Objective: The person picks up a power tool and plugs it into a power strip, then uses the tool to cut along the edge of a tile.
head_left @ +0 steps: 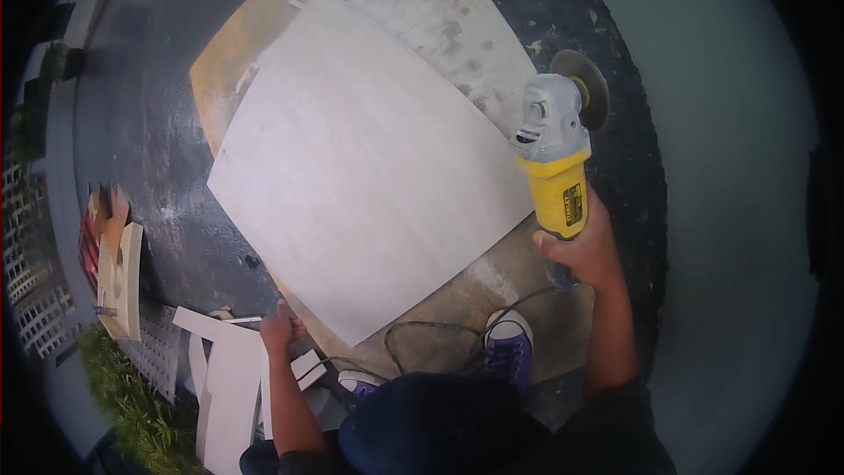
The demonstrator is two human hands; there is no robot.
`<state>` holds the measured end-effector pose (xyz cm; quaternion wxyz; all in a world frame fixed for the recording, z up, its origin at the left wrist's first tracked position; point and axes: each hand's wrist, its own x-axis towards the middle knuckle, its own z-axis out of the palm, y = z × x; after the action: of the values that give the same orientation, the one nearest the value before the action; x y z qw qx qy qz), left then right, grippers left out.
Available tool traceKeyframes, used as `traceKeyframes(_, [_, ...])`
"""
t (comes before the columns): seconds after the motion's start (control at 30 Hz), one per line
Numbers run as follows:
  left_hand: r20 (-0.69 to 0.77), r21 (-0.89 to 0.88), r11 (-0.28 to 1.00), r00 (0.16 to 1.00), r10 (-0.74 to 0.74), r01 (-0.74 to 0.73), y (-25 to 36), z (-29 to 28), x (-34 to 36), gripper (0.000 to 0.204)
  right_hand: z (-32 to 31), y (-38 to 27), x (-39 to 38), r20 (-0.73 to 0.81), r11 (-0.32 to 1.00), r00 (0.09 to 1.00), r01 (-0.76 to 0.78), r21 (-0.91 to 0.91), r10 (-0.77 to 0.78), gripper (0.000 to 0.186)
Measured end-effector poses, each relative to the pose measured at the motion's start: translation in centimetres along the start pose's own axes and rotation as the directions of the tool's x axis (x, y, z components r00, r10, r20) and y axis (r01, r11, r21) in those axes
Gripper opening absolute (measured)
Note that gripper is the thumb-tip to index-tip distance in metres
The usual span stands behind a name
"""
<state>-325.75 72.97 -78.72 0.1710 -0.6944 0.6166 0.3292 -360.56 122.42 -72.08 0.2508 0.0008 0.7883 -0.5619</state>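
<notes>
My right hand grips the rear of a yellow and grey angle grinder. The grinder points away from me, its round disc at the far end, raised beside the right corner of a large pale tile. Nothing shows the disc touching the tile. My left hand is low at the left, near the tile's near-left edge, with its fingers curled in; what they hold, if anything, is hidden. A dark cord runs from the grinder's rear across the board near my shoes.
Under the tile lies a stained tan board on dark ground. White offcut pieces pile up at the lower left, beside a cream box-like piece and green plants. My purple shoes stand at the near edge.
</notes>
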Motion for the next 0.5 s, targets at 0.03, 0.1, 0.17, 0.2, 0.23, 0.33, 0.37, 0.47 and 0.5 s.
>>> traceKeyframes(0.03, [-0.059, 0.059, 0.992, 0.992, 0.113, -0.110, 2.6, -2.2, -1.0, 0.050, 0.0, -0.5, 0.4, 0.010, 1.000, 1.000, -0.001, 0.011, 0.000, 0.062])
traceKeyframes(0.1, [-0.136, 0.192, 0.939, 0.939, 0.315, -0.287, 7.3, -5.1, -2.0, 0.043, 1.1, -1.7, 2.0, 0.031, 0.999, 0.999, -0.024, 0.047, 0.023, 0.062])
traceKeyframes(0.17, [-0.119, 0.394, 0.800, 0.838, 0.533, -0.453, 12.4, -4.5, -3.5, 0.054, 3.3, -2.8, 4.6, 0.052, 0.999, 0.999, -0.002, 0.033, 0.000, 0.061])
traceKeyframes(0.2, [-0.074, 0.515, 0.672, 0.754, 0.653, -0.532, 15.0, -2.5, -5.1, 0.065, 4.7, -3.5, 6.2, 0.071, 1.000, 0.997, 0.013, 0.008, -0.013, 0.061])
traceKeyframes(0.23, [0.054, 0.516, 0.629, 0.755, 0.653, -0.581, 17.4, -0.6, -6.3, 0.084, 6.3, -4.1, 7.9, 0.088, 0.999, 0.995, 0.049, 0.005, -0.049, 0.057])
traceKeyframes(0.33, [0.348, 0.590, 0.471, 0.732, 0.585, -0.656, 23.4, 8.1, -9.0, 0.132, 8.1, -6.8, 13.3, 0.136, 0.993, 0.986, 0.106, -0.049, -0.099, 0.057])
traceKeyframes(0.37, [0.345, 0.593, 0.467, 0.731, 0.590, -0.656, 23.7, 9.9, -8.9, 0.132, 8.9, -7.6, 15.3, 0.159, 0.988, 0.982, 0.122, -0.099, -0.106, 0.061])
traceKeyframes(0.47, [0.352, 0.574, 0.477, 0.726, 0.590, -0.666, 23.9, 12.6, -7.9, 0.144, 12.3, -9.1, 20.9, 0.202, 0.966, 0.968, 0.184, -0.183, -0.146, 0.069])
traceKeyframes(0.5, [0.361, 0.542, 0.508, 0.731, 0.579, -0.669, 24.0, 12.9, -8.5, 0.146, 13.0, -9.1, 22.4, 0.213, 0.948, 0.963, 0.213, -0.237, -0.163, 0.073])
